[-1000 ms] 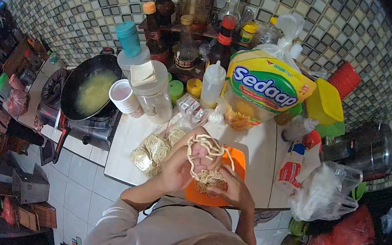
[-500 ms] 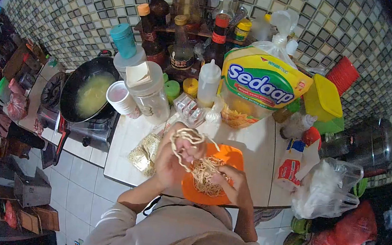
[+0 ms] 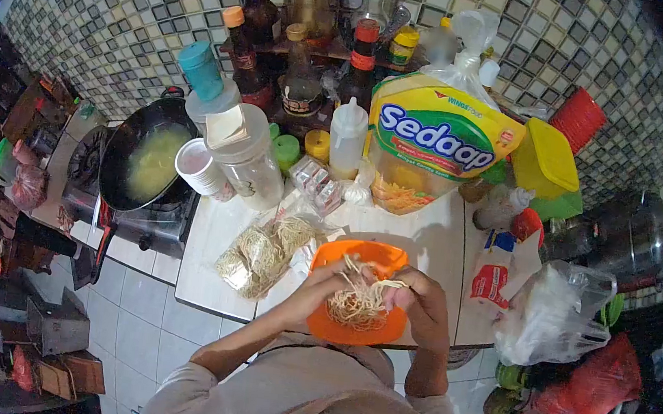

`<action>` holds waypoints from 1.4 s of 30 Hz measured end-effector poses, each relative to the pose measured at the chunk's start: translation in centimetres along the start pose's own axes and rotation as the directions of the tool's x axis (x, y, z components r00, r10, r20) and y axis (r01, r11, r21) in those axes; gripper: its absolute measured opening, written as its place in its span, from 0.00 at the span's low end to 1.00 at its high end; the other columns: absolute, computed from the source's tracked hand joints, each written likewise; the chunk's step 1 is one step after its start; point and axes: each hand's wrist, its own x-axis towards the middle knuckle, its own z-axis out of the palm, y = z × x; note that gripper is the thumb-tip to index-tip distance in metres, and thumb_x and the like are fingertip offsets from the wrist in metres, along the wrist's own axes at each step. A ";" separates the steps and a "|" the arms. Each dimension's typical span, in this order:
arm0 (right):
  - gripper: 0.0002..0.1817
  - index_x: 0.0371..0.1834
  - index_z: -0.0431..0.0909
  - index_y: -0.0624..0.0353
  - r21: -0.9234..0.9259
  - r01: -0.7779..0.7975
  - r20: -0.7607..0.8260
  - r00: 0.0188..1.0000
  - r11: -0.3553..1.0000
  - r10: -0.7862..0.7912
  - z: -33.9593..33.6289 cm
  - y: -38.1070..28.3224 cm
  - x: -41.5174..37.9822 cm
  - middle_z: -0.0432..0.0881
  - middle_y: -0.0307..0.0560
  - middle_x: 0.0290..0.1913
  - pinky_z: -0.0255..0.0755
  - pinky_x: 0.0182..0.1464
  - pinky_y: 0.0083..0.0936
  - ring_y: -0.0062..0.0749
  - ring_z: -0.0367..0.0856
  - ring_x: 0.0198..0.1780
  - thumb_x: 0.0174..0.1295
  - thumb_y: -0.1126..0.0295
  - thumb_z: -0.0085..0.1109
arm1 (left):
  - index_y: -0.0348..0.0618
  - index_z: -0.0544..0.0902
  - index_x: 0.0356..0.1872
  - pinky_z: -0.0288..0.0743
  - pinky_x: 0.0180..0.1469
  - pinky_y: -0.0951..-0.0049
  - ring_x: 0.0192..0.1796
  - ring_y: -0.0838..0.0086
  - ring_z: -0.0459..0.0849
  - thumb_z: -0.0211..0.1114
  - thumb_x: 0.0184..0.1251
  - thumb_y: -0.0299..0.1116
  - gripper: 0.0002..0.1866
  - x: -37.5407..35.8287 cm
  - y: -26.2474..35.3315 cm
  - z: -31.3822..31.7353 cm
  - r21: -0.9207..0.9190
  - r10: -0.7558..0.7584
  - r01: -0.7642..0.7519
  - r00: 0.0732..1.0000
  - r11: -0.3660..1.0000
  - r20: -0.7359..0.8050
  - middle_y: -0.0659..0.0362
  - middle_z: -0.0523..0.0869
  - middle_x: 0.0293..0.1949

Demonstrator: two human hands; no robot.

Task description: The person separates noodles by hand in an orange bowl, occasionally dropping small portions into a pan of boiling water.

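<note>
My left hand [image 3: 324,285] and my right hand [image 3: 421,296] are both closed on strands of dry-looking noodles [image 3: 365,273], which stretch between them. They hold these over an orange plastic bowl [image 3: 390,328] at the near edge of the counter. Inside the bowl lies a loose heap of the same pale noodles [image 3: 356,312], partly hidden by my fingers. Left of the bowl rests a clear packet of noodle cakes [image 3: 257,257], close to my left forearm.
A black wok [image 3: 122,142] with pale yellow liquid sits on the stove at left. Behind the bowl stand a lidded jar [image 3: 250,169], a squeeze bottle [image 3: 348,139] and a yellow Sedaap bag [image 3: 437,141]. A white plastic bag [image 3: 552,318] lies at right.
My left hand has come down and right with its noodles, from over the packet to the bowl. My right hand has shifted slightly right and up, and now grips strands too.
</note>
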 end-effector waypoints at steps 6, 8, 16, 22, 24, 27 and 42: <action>0.11 0.32 0.75 0.66 0.105 0.238 -0.009 0.971 0.965 -0.239 0.0 -2.2 0.7 0.78 0.46 0.28 0.68 0.35 0.24 0.32 0.76 0.31 0.57 0.68 0.51 | 0.35 0.70 0.51 0.63 0.56 0.73 0.53 0.67 0.72 0.54 0.60 0.32 0.19 -0.3 4.6 -0.9 0.641 -0.195 0.007 0.955 0.768 0.224 0.53 0.74 0.50; 0.11 0.32 0.76 0.66 0.090 0.324 -0.038 0.946 0.942 -0.322 -0.1 -3.2 1.0 0.79 0.46 0.29 0.68 0.36 0.25 0.32 0.76 0.31 0.56 0.67 0.52 | 0.38 0.71 0.51 0.64 0.56 0.68 0.53 0.57 0.71 0.54 0.58 0.31 0.19 -1.1 5.1 -1.3 0.860 -0.110 -0.139 0.969 0.491 0.219 0.49 0.73 0.51; 0.09 0.30 0.76 0.65 0.082 0.284 -0.060 0.958 0.955 -0.280 0.3 -6.2 2.3 0.79 0.47 0.31 0.68 0.36 0.25 0.35 0.77 0.32 0.55 0.68 0.52 | 0.35 0.69 0.53 0.60 0.59 0.67 0.58 0.63 0.69 0.56 0.51 0.24 0.23 -1.4 9.5 1.9 0.512 0.348 -0.460 0.887 0.725 0.303 0.51 0.73 0.53; 0.08 0.30 0.76 0.64 -0.170 0.185 -0.005 0.982 0.968 -0.189 0.3 -6.4 2.4 0.78 0.46 0.29 0.67 0.33 0.22 0.31 0.76 0.29 0.55 0.70 0.51 | 0.35 0.74 0.45 0.68 0.50 0.75 0.48 0.74 0.75 0.51 0.63 0.30 0.12 -1.0 7.9 3.6 0.489 0.426 -0.415 0.900 0.767 0.095 0.54 0.78 0.41; 0.07 0.30 0.76 0.64 -0.157 0.165 -0.037 0.984 0.974 -0.173 -0.2 -6.2 1.7 0.78 0.46 0.28 0.67 0.32 0.21 0.29 0.75 0.29 0.55 0.71 0.51 | 0.35 0.75 0.41 0.68 0.42 0.79 0.41 0.78 0.76 0.49 0.65 0.29 0.09 -1.0 7.7 2.6 0.486 0.095 -0.168 0.981 0.858 0.170 0.56 0.78 0.35; 0.10 0.29 0.75 0.65 -0.084 0.153 -0.118 0.980 0.985 -0.163 -0.6 -5.9 1.1 0.77 0.44 0.27 0.65 0.31 0.19 0.25 0.74 0.28 0.56 0.68 0.52 | 0.35 0.74 0.38 0.67 0.37 0.76 0.35 0.77 0.74 0.50 0.64 0.29 0.08 0.3 4.5 1.5 0.492 0.074 -0.146 0.984 0.858 0.163 0.58 0.77 0.32; 0.11 0.34 0.77 0.65 -0.086 0.170 -0.047 0.984 0.982 -0.175 -0.5 -6.8 1.5 0.78 0.44 0.26 0.65 0.30 0.19 0.25 0.74 0.26 0.53 0.68 0.54 | 0.40 0.62 0.59 0.60 0.58 0.67 0.58 0.63 0.68 0.60 0.56 0.35 0.30 0.0 5.2 0.9 0.647 0.271 -0.459 0.887 0.608 0.375 0.50 0.69 0.55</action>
